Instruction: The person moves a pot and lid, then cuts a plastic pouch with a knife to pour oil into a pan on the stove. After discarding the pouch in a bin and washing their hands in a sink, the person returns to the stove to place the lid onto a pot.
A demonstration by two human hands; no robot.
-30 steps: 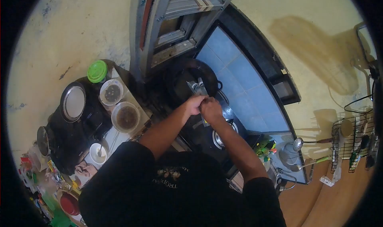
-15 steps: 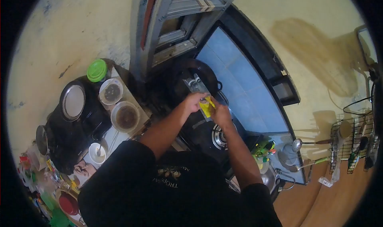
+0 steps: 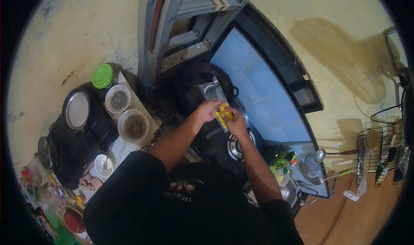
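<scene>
A small yellow packet (image 3: pixel 223 108) is held between my two hands, over the dark stove top. My left hand (image 3: pixel 208 110) pinches its left side with fingers closed. My right hand (image 3: pixel 235 121) grips it from the right, its fingers curled over the lower part. What the packet contains cannot be seen. Just beyond the hands lies a shiny grey strip (image 3: pixel 210 90) across the stove. Behind that stands a dark wok (image 3: pixel 185 87) with a loop handle. A round metal burner (image 3: pixel 235 148) sits below my right hand, partly covered by the forearm.
To the left, a bowl of brown contents (image 3: pixel 134 126), a bowl with dark bits (image 3: pixel 117 99), a green-lidded container (image 3: pixel 102 76) and a white cup (image 3: pixel 104 165) stand close together. Blue tiles (image 3: pixel 271 111) line the wall. Ladles (image 3: pixel 319 155) and a wire rack (image 3: pixel 377 154) hang right.
My right hand has shifted its fingers across the yellow packet, which now looks folded or bunched and shows less of its face. My left hand stays nearly in place.
</scene>
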